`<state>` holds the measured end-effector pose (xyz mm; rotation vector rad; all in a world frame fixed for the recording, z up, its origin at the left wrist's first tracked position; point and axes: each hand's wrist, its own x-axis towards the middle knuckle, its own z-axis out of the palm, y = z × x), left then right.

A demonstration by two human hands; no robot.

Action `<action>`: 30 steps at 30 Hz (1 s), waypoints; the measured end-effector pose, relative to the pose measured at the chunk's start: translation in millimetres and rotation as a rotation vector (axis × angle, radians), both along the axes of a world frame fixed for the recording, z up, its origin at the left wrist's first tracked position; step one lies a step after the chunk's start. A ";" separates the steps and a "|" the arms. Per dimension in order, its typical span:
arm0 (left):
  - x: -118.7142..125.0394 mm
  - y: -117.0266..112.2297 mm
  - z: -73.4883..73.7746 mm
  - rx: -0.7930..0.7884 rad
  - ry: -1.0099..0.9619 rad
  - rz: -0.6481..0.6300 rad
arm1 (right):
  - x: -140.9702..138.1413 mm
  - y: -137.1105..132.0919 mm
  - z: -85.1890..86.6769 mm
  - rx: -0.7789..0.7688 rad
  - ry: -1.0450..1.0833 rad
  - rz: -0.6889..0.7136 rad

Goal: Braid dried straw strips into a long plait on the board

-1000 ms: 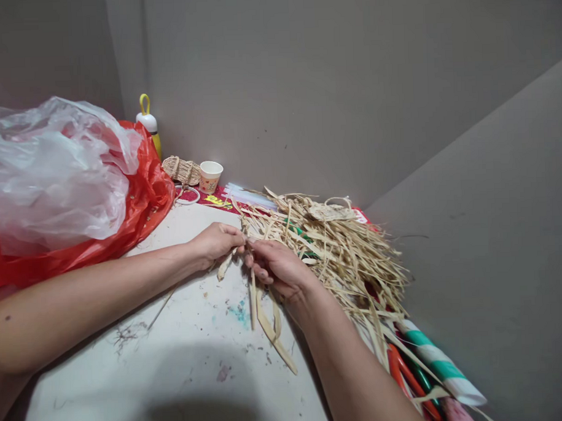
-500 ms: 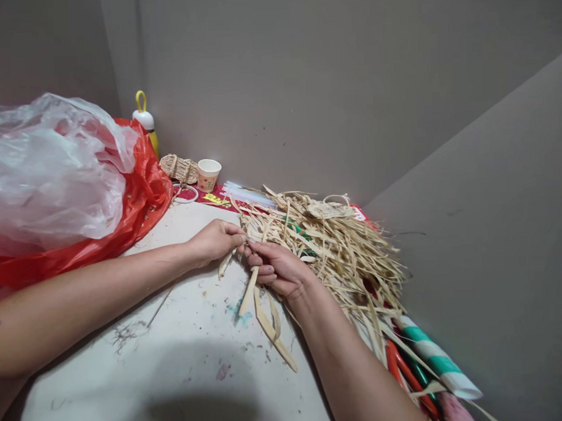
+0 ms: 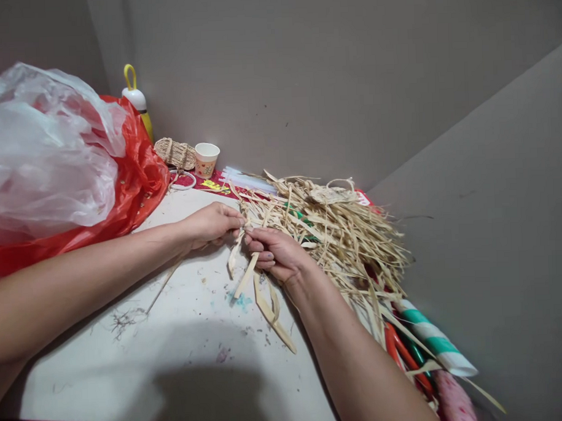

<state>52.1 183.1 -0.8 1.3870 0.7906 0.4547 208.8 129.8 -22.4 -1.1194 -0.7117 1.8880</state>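
Note:
My left hand (image 3: 216, 224) is closed in a pinch on thin dried straw strips, its fingertips meeting those of my right hand. My right hand (image 3: 275, 250) also pinches the straw strips (image 3: 270, 312), and several flat pale ends hang below its fingers over the white board (image 3: 198, 354). What lies right between the fingertips is too small to make out. Close to the right of both hands spreads a large heap of dried straw (image 3: 350, 232).
At the left are a white plastic bag (image 3: 43, 151) and red bag (image 3: 143, 160). Behind stand a yellow-and-white bottle (image 3: 136, 102), woven straw piece (image 3: 174, 154) and paper cup (image 3: 207, 161). A green-striped roll (image 3: 437, 340) and red-handled tool (image 3: 406, 359) lie front right.
The view has tipped slightly downward, so things sit higher in the picture. Both hands stay pinched together on the straw, with the short left end swung a little to the right.

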 end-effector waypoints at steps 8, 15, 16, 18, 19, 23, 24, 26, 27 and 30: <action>-3.2 -3.9 6.5 -0.083 -0.012 -0.128 | -4.5 -2.7 1.1 0.027 -0.020 0.000; 1.4 -12.4 9.6 -0.078 0.094 -0.107 | -7.0 -3.6 -1.9 0.052 -0.004 -0.082; 2.2 -13.7 9.2 -0.068 0.116 -0.097 | -7.2 -3.7 -2.0 0.052 0.001 -0.084; 3.8 -15.9 6.6 -0.042 0.161 -0.073 | -7.6 -4.1 -1.6 0.052 0.005 -0.078; 4.6 -16.9 4.8 -0.023 0.178 -0.065 | -7.8 -4.3 -1.2 0.052 0.003 -0.076; 6.4 -21.6 -2.7 0.092 0.205 -0.052 | -9.9 -5.8 0.7 0.061 -0.005 -0.075; 6.5 -23.1 -3.6 0.129 0.211 -0.042 | -10.5 -6.2 0.9 0.068 -0.011 -0.073; 6.1 -26.1 -3.6 0.199 0.234 -0.015 | -11.1 -6.7 0.7 0.083 -0.022 -0.066; 5.7 -27.2 -2.4 0.231 0.244 -0.007 | -11.0 -6.9 0.4 0.088 -0.024 -0.064; 3.2 -26.2 5.8 0.235 0.272 -0.042 | -9.2 -7.0 -0.4 0.092 -0.012 -0.058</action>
